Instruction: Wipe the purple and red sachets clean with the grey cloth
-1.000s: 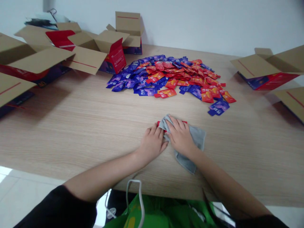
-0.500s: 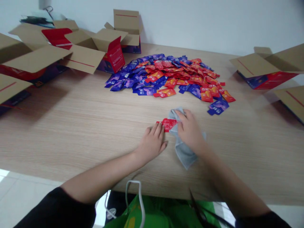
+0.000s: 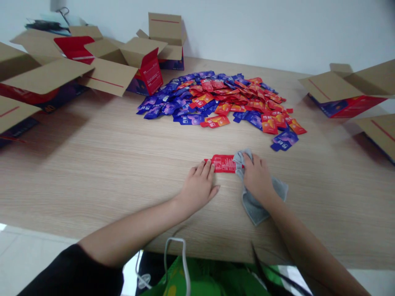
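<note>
A red packet with white print (image 3: 224,163) lies flat on the wooden table (image 3: 123,164). Its left end is under the fingertips of my left hand (image 3: 199,187), which rests flat with the thumb apart. My right hand (image 3: 258,176) is closed on a grey cloth (image 3: 256,205), whose bunched upper part covers the packet's right end. The rest of the cloth trails towards the table's front edge under my wrist. Beyond my hands spreads a pile of red packets (image 3: 216,121) and purple packets (image 3: 169,107); one purple packet (image 3: 284,140) lies at its near right end.
Open cardboard boxes stand at the left (image 3: 49,78), at the back left (image 3: 149,72) and against the wall (image 3: 171,63). Two more are at the right (image 3: 354,105) and the right edge (image 3: 381,133). A white cord (image 3: 184,263) hangs close to my body.
My right hand has moved to the right along the red packet with the grey cloth, so more of the print shows. My left hand has stayed at the packet's left end.
</note>
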`<state>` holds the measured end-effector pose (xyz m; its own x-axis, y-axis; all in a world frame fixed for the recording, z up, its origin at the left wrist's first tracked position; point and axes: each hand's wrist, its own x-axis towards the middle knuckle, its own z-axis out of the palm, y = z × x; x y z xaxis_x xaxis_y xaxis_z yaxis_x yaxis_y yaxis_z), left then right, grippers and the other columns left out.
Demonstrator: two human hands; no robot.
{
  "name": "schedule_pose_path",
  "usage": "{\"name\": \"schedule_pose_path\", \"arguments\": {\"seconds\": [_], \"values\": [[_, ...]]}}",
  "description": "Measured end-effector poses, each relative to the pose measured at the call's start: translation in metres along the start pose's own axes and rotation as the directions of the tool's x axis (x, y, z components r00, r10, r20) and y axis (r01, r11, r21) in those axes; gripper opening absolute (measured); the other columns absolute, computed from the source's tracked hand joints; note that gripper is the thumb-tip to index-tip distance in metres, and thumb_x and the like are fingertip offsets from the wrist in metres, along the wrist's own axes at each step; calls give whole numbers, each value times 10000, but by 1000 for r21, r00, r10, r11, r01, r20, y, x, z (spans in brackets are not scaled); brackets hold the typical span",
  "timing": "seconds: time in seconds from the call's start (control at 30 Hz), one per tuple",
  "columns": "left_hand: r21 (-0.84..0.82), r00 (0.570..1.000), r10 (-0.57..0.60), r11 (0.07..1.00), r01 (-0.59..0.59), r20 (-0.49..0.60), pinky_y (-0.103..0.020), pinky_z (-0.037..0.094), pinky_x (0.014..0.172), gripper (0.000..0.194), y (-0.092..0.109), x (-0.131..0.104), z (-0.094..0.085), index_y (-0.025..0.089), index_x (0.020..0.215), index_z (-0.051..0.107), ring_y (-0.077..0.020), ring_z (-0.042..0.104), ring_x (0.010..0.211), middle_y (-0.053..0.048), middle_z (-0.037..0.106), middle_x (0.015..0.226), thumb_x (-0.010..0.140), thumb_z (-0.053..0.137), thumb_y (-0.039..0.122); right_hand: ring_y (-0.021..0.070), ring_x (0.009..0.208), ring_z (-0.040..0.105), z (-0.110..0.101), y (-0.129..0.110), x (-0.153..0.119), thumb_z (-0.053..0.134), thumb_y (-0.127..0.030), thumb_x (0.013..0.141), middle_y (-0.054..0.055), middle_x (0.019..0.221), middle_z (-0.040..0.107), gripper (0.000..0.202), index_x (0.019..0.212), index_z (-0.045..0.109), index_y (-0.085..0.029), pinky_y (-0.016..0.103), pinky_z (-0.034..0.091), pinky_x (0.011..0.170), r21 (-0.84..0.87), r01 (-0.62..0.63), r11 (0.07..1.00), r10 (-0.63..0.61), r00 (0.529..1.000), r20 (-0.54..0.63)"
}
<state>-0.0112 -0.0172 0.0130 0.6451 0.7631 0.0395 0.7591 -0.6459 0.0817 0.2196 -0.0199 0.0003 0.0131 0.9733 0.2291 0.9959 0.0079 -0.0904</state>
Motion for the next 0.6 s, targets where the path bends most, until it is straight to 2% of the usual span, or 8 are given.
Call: {"name": "schedule_pose_path", "arguments": {"seconds": [0.1,0.17,0.27,0.33,0.4,0.5,0.6], "values": [[15,1000,-9,1000,9,4,-440,396,1047,640,1,0,0,35,1435,452,-332,417,1383,-219,425,1513,964,452,469,316,1048,527,-8,5,16,407,-86,840,204,1179,556,519,1332,568,-117,469,439,920,106,-30,994,26,999,39],[20,1000,-9,1000,9,-4,-440,394,1047,641,3,0,0,30,1437,448,-333,408,1388,-219,421,1516,965,449,463,297,1079,525,-13,-9,25,401,-60,830,186,1179,542,589,1402,513,-140,437,437,944,186,-21,982,23,1000,-8],[15,1000,-3,1000,3,-11,-438,401,1036,618,3,0,-1,36,1400,494,-334,422,1371,-216,451,1495,960,454,468,279,1174,474,-12,-47,28,390,-58,861,146,1337,484,643,1463,461,-271,419,408,972,202,125,971,-115,992,-60],[10,1000,-4,1000,4,6,-434,409,1025,577,2,1,-2,49,1340,555,-329,475,1320,-211,521,1433,951,473,468,282,1209,444,-7,-69,22,421,-107,898,106,1418,460,571,1404,529,-348,433,382,975,158,240,958,-242,970,-6],[5,1000,2,1000,-2,10,-434,409,1023,567,1,1,-3,53,1322,569,-326,485,1305,-203,546,1405,946,487,469,293,1222,430,-1,-77,15,457,-192,927,106,1450,453,488,1378,557,-351,448,360,974,110,273,956,-279,959,53],[7,1000,16,1000,-16,-14,-439,401,1027,615,-1,0,-2,50,1392,501,-330,414,1367,-200,481,1474,958,467,483,315,1213,434,1,-65,4,442,-278,951,155,1435,456,469,1411,531,-284,463,357,963,26,162,986,-164,984,66],[12,1000,10,1000,-10,-16,-434,397,1023,635,-1,0,0,61,1431,459,-327,402,1374,-193,468,1487,967,447,494,336,1138,467,-2,-35,-6,412,-251,948,203,1374,469,497,1435,508,-233,463,393,904,-80,39,996,-34,998,56]]}}
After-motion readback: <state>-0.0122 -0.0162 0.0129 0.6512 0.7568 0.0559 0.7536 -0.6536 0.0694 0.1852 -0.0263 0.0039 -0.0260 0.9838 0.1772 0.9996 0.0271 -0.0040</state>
